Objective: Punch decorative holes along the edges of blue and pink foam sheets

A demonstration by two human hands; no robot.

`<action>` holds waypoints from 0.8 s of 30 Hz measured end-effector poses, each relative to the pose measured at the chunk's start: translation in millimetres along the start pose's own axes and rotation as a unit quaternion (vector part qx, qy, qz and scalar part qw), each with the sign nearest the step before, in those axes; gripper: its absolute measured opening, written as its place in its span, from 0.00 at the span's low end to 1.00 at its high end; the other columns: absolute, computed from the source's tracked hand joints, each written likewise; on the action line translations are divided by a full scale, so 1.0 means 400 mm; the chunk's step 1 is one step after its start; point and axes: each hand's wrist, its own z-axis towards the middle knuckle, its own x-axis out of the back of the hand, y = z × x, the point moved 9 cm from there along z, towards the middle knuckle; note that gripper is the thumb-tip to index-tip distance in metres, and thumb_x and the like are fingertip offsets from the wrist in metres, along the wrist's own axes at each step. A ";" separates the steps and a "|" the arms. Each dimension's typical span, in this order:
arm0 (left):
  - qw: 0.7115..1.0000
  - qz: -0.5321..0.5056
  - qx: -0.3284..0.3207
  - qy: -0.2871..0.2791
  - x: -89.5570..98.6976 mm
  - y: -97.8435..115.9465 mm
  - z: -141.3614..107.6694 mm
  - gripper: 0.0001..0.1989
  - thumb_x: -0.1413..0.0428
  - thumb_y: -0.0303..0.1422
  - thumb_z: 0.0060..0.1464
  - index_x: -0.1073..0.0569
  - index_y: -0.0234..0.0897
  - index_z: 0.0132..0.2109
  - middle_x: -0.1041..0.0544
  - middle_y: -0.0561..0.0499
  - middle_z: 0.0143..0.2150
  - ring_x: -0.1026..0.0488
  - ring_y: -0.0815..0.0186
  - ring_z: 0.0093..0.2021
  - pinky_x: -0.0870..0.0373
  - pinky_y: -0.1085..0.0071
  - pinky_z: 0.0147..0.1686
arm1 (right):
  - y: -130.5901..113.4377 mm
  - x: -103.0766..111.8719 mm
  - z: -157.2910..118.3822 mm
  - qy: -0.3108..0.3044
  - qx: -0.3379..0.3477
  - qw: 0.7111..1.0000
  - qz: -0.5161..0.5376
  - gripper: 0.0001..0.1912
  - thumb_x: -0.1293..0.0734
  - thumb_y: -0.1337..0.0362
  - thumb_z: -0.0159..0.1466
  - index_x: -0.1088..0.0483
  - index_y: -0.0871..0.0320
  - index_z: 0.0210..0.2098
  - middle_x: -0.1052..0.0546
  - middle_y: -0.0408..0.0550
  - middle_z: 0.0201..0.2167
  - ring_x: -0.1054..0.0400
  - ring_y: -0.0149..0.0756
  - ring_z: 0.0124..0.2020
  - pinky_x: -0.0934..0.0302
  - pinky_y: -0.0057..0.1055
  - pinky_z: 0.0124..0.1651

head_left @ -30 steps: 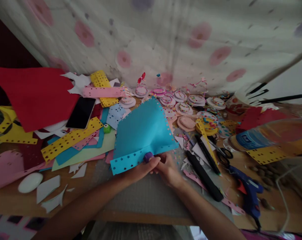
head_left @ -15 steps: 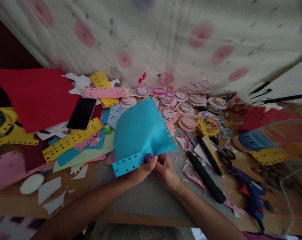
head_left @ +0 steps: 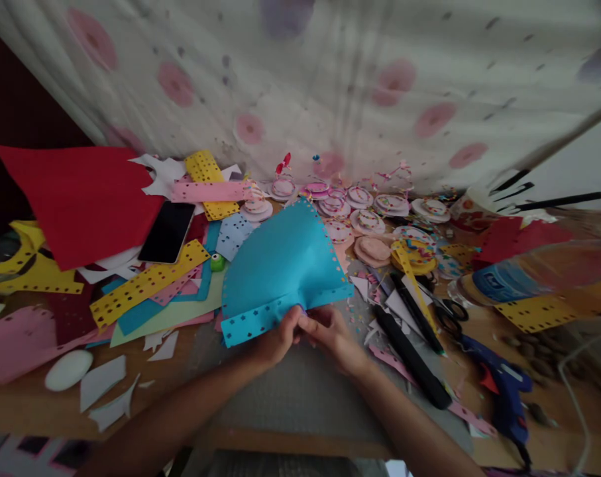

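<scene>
A blue sheet of paper [head_left: 273,258], fan-shaped and bulging, is held up before me with small punched shapes along its edges. Its near edge forms a band with flower-shaped holes. My left hand [head_left: 281,336] is closed at the middle of that edge, thumb on top, around a small purple paper punch [head_left: 301,308]. Only a sliver of the punch shows between the fingers. My right hand [head_left: 336,338] is closed against the same spot, its thumb and fingertips meeting the left hand at the punch. Most of the right fingers are hidden beneath.
On the left lie red paper [head_left: 91,205], a phone [head_left: 167,232], yellow punched strips [head_left: 151,281] and a green punch [head_left: 217,262]. Layered paper discs [head_left: 372,248] line the back. To the right are a black marker [head_left: 412,358], scissors [head_left: 449,317], a glue gun [head_left: 501,381] and a bottle [head_left: 533,268].
The purple punch, plainly visible before, is now mostly covered by my fingers. My hands have drawn closer together at the paper's edge, and the view has shifted slightly.
</scene>
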 end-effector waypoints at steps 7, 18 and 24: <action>0.964 0.062 -0.044 0.253 0.127 0.046 -0.032 0.23 0.55 0.54 0.56 0.30 0.44 0.47 0.24 0.45 0.50 0.46 0.56 0.66 0.56 0.52 0.66 | -0.002 -0.019 -0.015 -0.047 -0.048 0.995 0.069 0.16 0.27 0.55 0.54 0.28 0.60 0.35 0.25 0.45 0.31 0.30 0.31 0.30 0.37 0.29 0.35; 0.949 0.091 -0.024 0.302 0.173 0.029 -0.048 0.32 0.53 0.56 0.54 0.32 0.41 0.58 0.40 0.47 0.66 0.53 0.50 0.68 0.63 0.54 0.68 | -0.026 0.071 0.012 0.037 -0.024 0.990 0.132 0.10 0.34 0.58 0.59 0.27 0.59 0.31 0.26 0.45 0.30 0.37 0.27 0.22 0.37 0.27 0.27; 0.959 0.051 -0.044 0.274 0.163 0.015 -0.035 0.26 0.49 0.50 0.56 0.30 0.44 0.57 0.38 0.51 0.65 0.54 0.53 0.69 0.67 0.57 0.68 | -0.039 0.122 0.017 0.094 -0.004 0.992 0.079 0.09 0.28 0.60 0.52 0.28 0.60 0.26 0.27 0.41 0.24 0.44 0.22 0.17 0.44 0.22 0.20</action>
